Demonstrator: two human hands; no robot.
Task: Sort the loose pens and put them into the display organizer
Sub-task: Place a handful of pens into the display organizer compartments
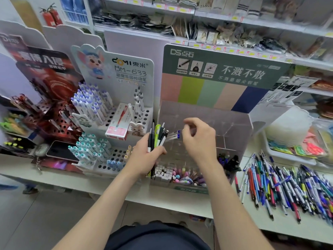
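My left hand [146,157] grips a bundle of pens [157,137], black, white and one lime green, tips pointing up. My right hand [200,139] hovers over the clear acrylic display organizer [232,130], fingers curled; whether it pinches anything I cannot tell. Two white pens with blue caps [173,135] lie in an upper compartment just left of its fingertips. The organizer's front compartments hold pastel pens [183,177] and small grey blocks [163,173]. A big heap of loose pens [288,184] lies on the shelf to the right.
A white holed stand with blue-capped pens [90,103] and a red pen box [119,123] sits left of the organizer. A phone [61,150] lies further left. A white tray [288,156] with packaged goods sits behind the loose pens. The shelf edge [108,184] runs below.
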